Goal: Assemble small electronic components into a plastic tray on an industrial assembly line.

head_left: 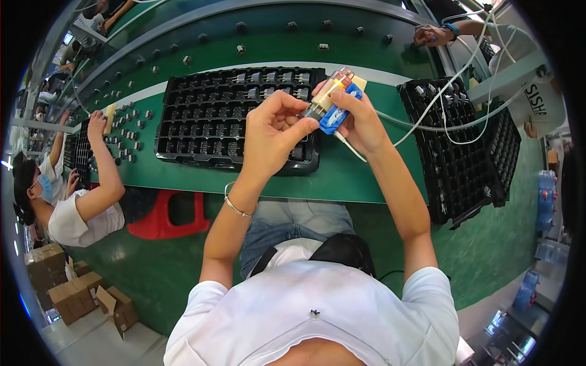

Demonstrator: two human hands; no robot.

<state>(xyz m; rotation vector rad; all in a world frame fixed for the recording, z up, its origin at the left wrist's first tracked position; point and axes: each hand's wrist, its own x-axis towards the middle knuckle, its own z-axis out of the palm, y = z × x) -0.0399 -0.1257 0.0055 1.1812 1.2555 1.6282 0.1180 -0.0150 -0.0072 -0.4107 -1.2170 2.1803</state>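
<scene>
Above the right end of a black compartment tray (204, 160), my two hands meet in front of me. My right hand (361, 119) is wrapped around a hand-held tool (323, 96) with a cream body, blue tape and a clear reddish end; a pale hose or cable runs from it. The thumb and fingers of my left hand (274, 128) pinch a small dark grey part (314, 112) against the tool's lower end. My fingers partly hide that contact. Several small grey parts with metal pins (268, 78) lie in the tray's far right compartments.
Beyond the table runs a green conveyor belt (268, 43) carrying scattered small parts. Black trays (436, 146) are stacked at the right, crossed by white hoses (455, 79). Loose parts (129, 133) lie at the left, near a masked co-worker (85, 207). Another person's hand (433, 35) reaches in top right.
</scene>
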